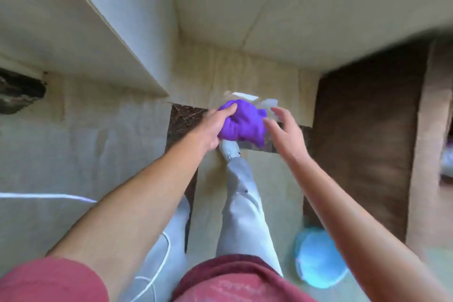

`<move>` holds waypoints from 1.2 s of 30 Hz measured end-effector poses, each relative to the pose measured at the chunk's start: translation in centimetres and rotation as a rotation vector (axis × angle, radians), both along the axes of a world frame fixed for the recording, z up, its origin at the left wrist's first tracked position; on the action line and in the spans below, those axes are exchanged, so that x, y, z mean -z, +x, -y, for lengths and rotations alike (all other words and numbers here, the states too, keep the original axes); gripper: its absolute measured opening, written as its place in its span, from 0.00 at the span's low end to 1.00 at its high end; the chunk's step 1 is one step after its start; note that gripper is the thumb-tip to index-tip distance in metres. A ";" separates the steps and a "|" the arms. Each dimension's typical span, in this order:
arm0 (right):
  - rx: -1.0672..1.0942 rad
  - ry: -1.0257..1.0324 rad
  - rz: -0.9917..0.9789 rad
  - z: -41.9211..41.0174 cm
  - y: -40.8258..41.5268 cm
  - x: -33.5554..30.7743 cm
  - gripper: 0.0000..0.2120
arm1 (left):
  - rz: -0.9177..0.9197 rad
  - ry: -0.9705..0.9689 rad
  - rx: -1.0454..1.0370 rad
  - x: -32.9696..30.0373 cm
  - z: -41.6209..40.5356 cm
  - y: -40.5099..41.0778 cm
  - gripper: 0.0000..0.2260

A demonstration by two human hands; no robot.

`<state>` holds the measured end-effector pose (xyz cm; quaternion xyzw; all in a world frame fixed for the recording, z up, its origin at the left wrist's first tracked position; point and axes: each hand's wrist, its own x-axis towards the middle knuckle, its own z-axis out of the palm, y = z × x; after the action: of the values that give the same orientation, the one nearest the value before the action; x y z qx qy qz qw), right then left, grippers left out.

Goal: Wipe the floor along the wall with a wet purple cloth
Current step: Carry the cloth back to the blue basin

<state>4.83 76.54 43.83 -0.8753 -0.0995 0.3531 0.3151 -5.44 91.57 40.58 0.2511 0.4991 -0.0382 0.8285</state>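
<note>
The purple cloth [241, 121] is bunched into a ball in mid-air in front of me, above the floor near the wall corner. My left hand [215, 126] grips its left side, thumb on top. To the cloth's right is my right hand [285, 131], fingers spread, fingertips at or just off its edge. Behind the cloth shows something clear and shiny [247, 98], blurred. The beige tiled floor [110, 135] meets the pale wall [269, 19] just beyond the cloth.
A white cabinet or wall edge [117, 32] juts in at the left. Dark brown floor strips [367, 142] lie at the right and under my hands. A light blue basin [316, 260] sits at the lower right. A white cord [49, 196] runs across the floor at the left. My legs stand below.
</note>
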 end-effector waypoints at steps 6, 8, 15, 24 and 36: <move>0.797 0.288 -0.539 14.6 -7.6 -2.6 0.20 | 0.142 -0.046 0.452 -3.7 9.7 -0.5 0.11; 0.975 0.446 -0.580 18.3 -10.7 -3.4 0.21 | 0.142 -0.077 0.602 -4.4 14.3 -0.8 0.12; 1.294 0.797 -0.515 31.6 -18.6 -2.7 0.24 | 0.175 -0.062 1.017 -3.8 29.5 -1.9 0.10; 1.561 0.750 -0.373 53.2 -25.7 0.8 0.19 | 0.327 0.629 1.575 0.1 51.8 -5.2 0.07; 1.712 0.621 -0.312 74.7 -22.7 5.9 0.15 | 0.271 0.682 1.798 4.5 74.2 -0.9 0.13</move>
<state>-17.89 1.85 37.93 -0.4690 0.5350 0.0713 0.6991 -6.31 17.36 36.09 0.7677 0.0056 -0.4812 0.4231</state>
